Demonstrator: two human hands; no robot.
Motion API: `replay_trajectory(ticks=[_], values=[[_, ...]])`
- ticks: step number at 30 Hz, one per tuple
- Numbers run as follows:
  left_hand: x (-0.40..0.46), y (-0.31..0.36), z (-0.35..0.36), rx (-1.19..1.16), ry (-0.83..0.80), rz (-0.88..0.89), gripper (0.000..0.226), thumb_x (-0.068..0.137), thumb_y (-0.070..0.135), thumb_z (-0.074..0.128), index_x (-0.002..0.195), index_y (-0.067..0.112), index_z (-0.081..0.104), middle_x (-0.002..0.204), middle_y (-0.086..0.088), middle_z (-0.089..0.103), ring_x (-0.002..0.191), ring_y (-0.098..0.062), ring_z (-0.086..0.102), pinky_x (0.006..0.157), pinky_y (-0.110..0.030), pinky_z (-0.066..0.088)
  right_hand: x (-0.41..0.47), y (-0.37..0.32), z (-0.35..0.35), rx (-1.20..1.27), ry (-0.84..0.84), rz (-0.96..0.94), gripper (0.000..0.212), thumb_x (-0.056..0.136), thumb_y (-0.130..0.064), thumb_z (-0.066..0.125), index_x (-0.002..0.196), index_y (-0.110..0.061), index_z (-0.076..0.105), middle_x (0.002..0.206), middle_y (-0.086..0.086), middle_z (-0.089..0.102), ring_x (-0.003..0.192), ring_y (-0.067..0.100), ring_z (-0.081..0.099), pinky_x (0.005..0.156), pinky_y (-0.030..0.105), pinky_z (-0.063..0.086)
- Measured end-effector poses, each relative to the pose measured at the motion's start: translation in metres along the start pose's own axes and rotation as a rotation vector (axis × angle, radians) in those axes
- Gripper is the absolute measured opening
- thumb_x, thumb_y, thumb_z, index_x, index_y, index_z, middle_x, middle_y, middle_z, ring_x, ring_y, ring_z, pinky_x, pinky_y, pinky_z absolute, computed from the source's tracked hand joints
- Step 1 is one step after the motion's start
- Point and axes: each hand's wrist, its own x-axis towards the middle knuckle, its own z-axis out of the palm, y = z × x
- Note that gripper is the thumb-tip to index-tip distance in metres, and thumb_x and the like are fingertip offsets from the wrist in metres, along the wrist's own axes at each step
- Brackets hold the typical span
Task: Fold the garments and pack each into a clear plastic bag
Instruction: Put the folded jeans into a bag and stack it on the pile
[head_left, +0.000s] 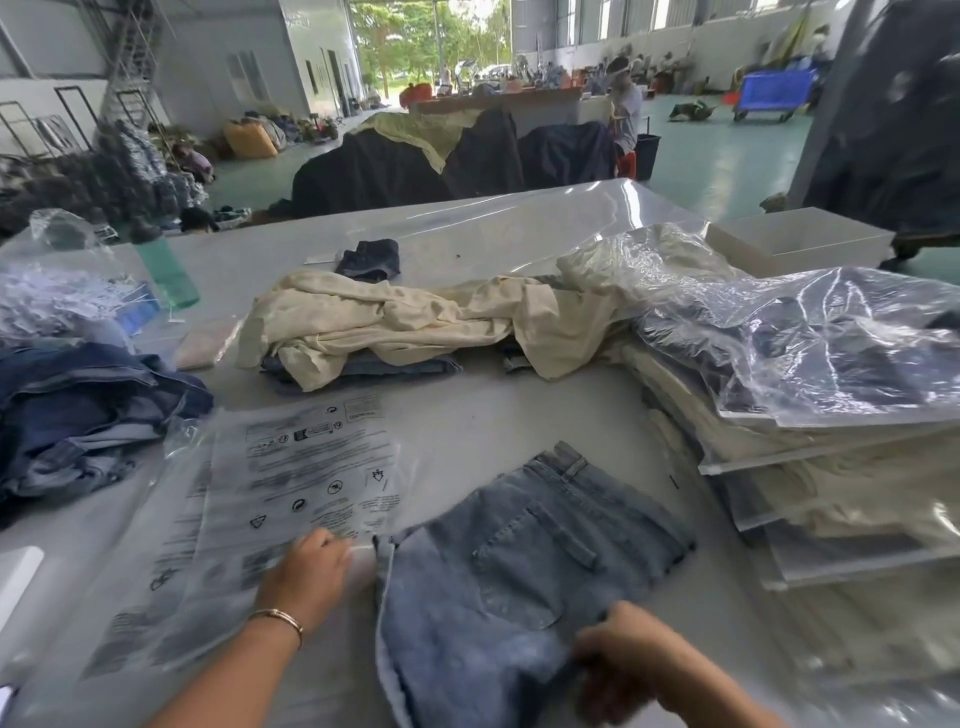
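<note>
Folded denim shorts (524, 566) flat on table (519, 415), near edge | right hand (628, 660) pinching shorts' near hem | left hand (306, 571) fingers curled on clear plastic bag (270, 499) edge, just left of shorts | packed bags stack (810, 395) right | cream garments (395, 322) behind.
</note>
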Motion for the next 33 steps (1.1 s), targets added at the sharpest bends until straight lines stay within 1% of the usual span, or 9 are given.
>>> replay_trajectory(ticks=[3, 6, 8, 11, 17, 23, 27, 30, 33], values=[[0.008, -0.005, -0.015, -0.250, 0.181, -0.359, 0.029, 0.091, 0.031, 0.052, 0.067, 0.016, 0.046, 0.079, -0.006, 0.053, 0.074, -0.032, 0.051, 0.065, -0.038, 0.038, -0.023, 0.000, -0.011, -0.734, -0.061, -0.063, 0.034, 0.069, -0.030, 0.079, 0.045, -0.017, 0.057, 0.043, -0.013, 0.056, 0.047, 0.006, 0.061, 0.064, 0.014, 0.046], [0.018, -0.015, -0.025, -0.320, 0.230, -0.606, 0.027, 0.093, 0.032, 0.045, 0.087, 0.011, 0.061, 0.102, -0.023, 0.059, 0.087, -0.040, 0.057, 0.073, -0.040, 0.042, -0.020, -0.021, -0.033, -0.406, -0.249, -0.513, 0.023, 0.075, -0.015, 0.073, 0.058, -0.023, 0.060, 0.061, -0.004, 0.065, 0.055, 0.011, 0.061, 0.057, 0.024, 0.052], [0.021, -0.017, -0.031, -0.368, 0.257, -0.681, 0.034, 0.095, 0.028, 0.043, 0.099, 0.009, 0.070, 0.108, -0.026, 0.061, 0.091, -0.041, 0.058, 0.076, -0.040, 0.045, -0.002, -0.036, -0.049, -0.265, 0.227, -0.687, 0.024, 0.075, -0.013, 0.073, 0.062, -0.026, 0.057, 0.061, -0.008, 0.061, 0.060, 0.012, 0.058, 0.058, 0.028, 0.048], [0.020, -0.004, -0.036, -0.483, 0.304, -0.632, 0.033, 0.092, 0.029, 0.051, 0.094, 0.005, 0.073, 0.101, -0.028, 0.063, 0.087, -0.042, 0.059, 0.074, -0.039, 0.048, 0.025, -0.060, -0.060, -0.267, 0.575, -0.714, 0.017, 0.076, -0.020, 0.070, 0.089, -0.026, 0.061, 0.083, -0.009, 0.066, 0.078, 0.017, 0.060, 0.068, 0.033, 0.050], [0.000, 0.055, -0.029, -0.325, 0.153, -0.258, 0.022, 0.089, 0.031, 0.061, 0.077, 0.020, 0.075, 0.090, -0.009, 0.060, 0.082, -0.033, 0.061, 0.065, -0.031, 0.047, 0.070, -0.120, -0.026, -0.977, 0.216, -0.939, 0.081, 0.085, -0.028, 0.061, 0.153, -0.027, 0.018, 0.162, -0.006, 0.008, 0.149, 0.014, 0.006, 0.121, 0.038, 0.011], [-0.015, 0.053, -0.023, -0.438, 0.086, -0.210, 0.048, 0.085, 0.036, 0.068, 0.050, 0.017, 0.040, 0.062, 0.003, 0.044, 0.060, -0.019, 0.044, 0.054, -0.031, 0.031, 0.093, -0.149, 0.005, -1.258, -0.015, -0.829, 0.098, 0.080, -0.050, 0.068, 0.154, -0.019, 0.012, 0.161, -0.001, 0.012, 0.149, 0.018, 0.004, 0.120, 0.049, -0.002], [-0.023, 0.052, -0.014, -0.495, 0.006, -0.166, 0.006, 0.083, 0.033, 0.071, 0.088, 0.030, 0.069, 0.072, 0.010, 0.055, 0.065, -0.006, 0.050, 0.063, -0.016, 0.042, 0.093, -0.163, 0.013, -1.322, -0.092, -0.792, 0.100, 0.066, -0.046, 0.082, 0.148, -0.023, 0.029, 0.148, 0.007, 0.036, 0.137, 0.029, 0.032, 0.116, 0.050, 0.018], [-0.028, 0.048, -0.003, -0.446, 0.013, -0.200, 0.042, 0.076, 0.031, 0.077, 0.115, 0.037, 0.062, 0.075, 0.015, 0.055, 0.066, 0.001, 0.051, 0.058, -0.007, 0.037, 0.087, -0.169, 0.020, -1.373, -0.074, -0.773, 0.084, 0.059, -0.040, 0.087, 0.131, -0.021, 0.047, 0.129, 0.007, 0.055, 0.118, 0.030, 0.051, 0.100, 0.041, 0.036], [-0.025, 0.046, 0.001, -0.332, 0.107, -0.202, 0.030, 0.079, 0.030, 0.072, 0.107, 0.034, 0.061, 0.082, 0.015, 0.048, 0.073, -0.007, 0.051, 0.061, -0.019, 0.039, 0.083, -0.168, 0.022, -1.358, -0.059, -0.710, 0.059, 0.058, -0.034, 0.087, 0.110, -0.019, 0.062, 0.112, 0.005, 0.066, 0.100, 0.028, 0.063, 0.081, 0.033, 0.048]])
